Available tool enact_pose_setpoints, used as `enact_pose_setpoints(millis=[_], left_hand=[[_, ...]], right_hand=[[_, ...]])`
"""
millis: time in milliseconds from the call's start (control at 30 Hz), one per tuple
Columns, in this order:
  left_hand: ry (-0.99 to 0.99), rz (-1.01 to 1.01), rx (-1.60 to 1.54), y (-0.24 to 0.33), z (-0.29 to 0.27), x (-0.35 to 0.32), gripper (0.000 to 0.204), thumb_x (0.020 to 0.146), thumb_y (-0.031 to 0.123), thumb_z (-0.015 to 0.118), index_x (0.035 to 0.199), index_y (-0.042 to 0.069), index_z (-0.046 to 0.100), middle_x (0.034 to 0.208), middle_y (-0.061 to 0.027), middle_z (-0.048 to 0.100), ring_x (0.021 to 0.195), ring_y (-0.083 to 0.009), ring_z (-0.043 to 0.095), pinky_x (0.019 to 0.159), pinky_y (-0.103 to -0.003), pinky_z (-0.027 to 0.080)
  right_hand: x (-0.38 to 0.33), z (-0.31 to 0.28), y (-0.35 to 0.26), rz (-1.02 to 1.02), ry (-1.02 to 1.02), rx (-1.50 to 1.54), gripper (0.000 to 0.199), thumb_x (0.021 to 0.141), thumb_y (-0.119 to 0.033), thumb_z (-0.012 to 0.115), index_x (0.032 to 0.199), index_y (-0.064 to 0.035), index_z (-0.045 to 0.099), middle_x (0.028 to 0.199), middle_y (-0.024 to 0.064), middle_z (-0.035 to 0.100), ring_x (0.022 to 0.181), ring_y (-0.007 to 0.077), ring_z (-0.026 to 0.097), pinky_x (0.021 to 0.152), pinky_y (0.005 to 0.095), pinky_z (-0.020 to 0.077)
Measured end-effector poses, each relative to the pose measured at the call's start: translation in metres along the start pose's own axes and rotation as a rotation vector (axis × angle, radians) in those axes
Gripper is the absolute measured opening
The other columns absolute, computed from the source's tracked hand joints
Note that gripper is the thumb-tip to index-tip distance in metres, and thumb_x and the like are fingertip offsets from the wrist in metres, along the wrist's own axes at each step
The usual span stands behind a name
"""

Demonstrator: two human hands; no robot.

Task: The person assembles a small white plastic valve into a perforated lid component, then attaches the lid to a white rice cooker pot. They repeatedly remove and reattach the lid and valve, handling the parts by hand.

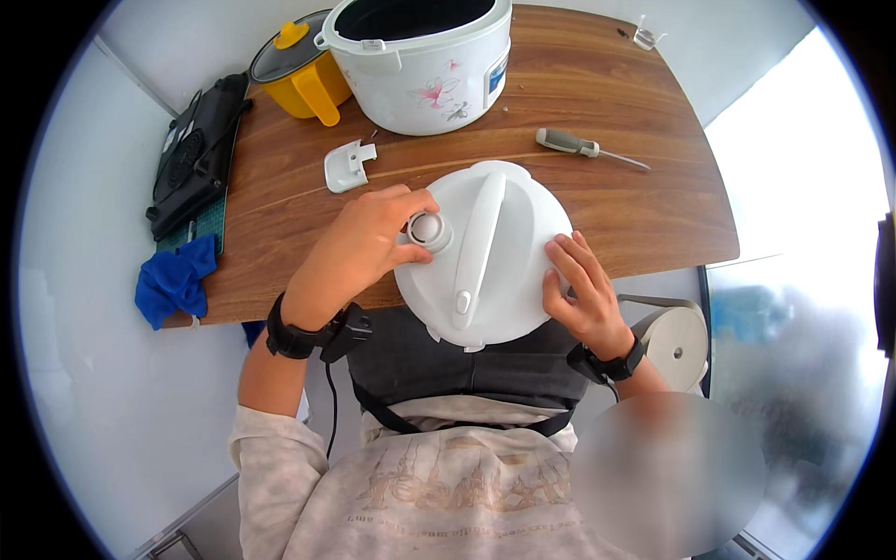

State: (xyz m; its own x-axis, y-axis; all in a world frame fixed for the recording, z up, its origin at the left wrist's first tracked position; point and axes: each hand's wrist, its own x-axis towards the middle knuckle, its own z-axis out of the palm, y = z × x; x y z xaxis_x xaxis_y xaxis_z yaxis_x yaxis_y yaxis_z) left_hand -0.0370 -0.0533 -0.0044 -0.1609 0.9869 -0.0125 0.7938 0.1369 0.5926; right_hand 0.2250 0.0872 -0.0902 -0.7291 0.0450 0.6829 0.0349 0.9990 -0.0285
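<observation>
A round white rice cooker lid (532, 238) with a long raised handle (480, 247) is at the table's near edge, partly over my lap. My left hand (366, 231) pinches the small round steam vent cap (426, 229) on the lid's left side between thumb and fingers. The cap sits in or on its opening; whether it is loose, I cannot tell. With fingers on top of the rim, my right hand (586, 291) grips the lid's right edge. Beyond the lid stands the white, flower-printed rice cooker body (420, 98), uncovered, its inside dark.
A white plastic cover piece (346, 168) and a grey-handled screwdriver (567, 143) lie on the wooden table (644, 210). At the left are a yellow pot (297, 93), a black appliance (191, 159) and a blue cloth (175, 280). A small clear object (645, 37) is far right.
</observation>
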Motion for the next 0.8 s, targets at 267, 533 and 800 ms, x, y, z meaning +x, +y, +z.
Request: enact_pose_setpoints(millis=[267,533,800], left_hand=[[0.032,-0.032,-0.028,-0.003,0.005,-0.002,0.048,0.07,0.015,0.085,0.113,0.007,0.065,0.089,-0.0075,0.061,0.077,-0.0216,0.058,0.073,-0.034,0.049],[0.126,-0.097,-0.146,-0.021,0.01,-0.019,0.067,0.08,0.032,0.082,0.138,0.012,0.056,0.105,-0.0076,0.06,0.088,-0.0191,0.058,0.08,-0.032,0.051],[0.039,-0.473,-0.749,-0.052,0.015,-0.043,0.057,0.104,0.048,0.047,0.143,0.007,0.047,0.112,-0.0104,0.061,0.094,-0.0163,0.061,0.082,-0.032,0.055]], right_hand=[[-0.001,0.0,-0.001,0.018,-0.022,0.009,0.028,0.072,0.008,0.069,0.09,-0.0062,0.053,0.119,0.0171,0.06,0.113,0.0351,0.062,0.1,0.0531,0.0547],[0.002,0.0,-0.002,0.056,0.058,0.094,0.021,0.078,0.008,0.068,0.09,-0.0015,0.053,0.12,0.0192,0.061,0.113,0.038,0.062,0.1,0.0561,0.0522],[0.002,-0.004,0.002,0.094,0.12,0.131,0.015,0.083,0.011,0.063,0.088,0.003,0.051,0.117,0.0219,0.063,0.111,0.0402,0.063,0.099,0.0593,0.0508]])
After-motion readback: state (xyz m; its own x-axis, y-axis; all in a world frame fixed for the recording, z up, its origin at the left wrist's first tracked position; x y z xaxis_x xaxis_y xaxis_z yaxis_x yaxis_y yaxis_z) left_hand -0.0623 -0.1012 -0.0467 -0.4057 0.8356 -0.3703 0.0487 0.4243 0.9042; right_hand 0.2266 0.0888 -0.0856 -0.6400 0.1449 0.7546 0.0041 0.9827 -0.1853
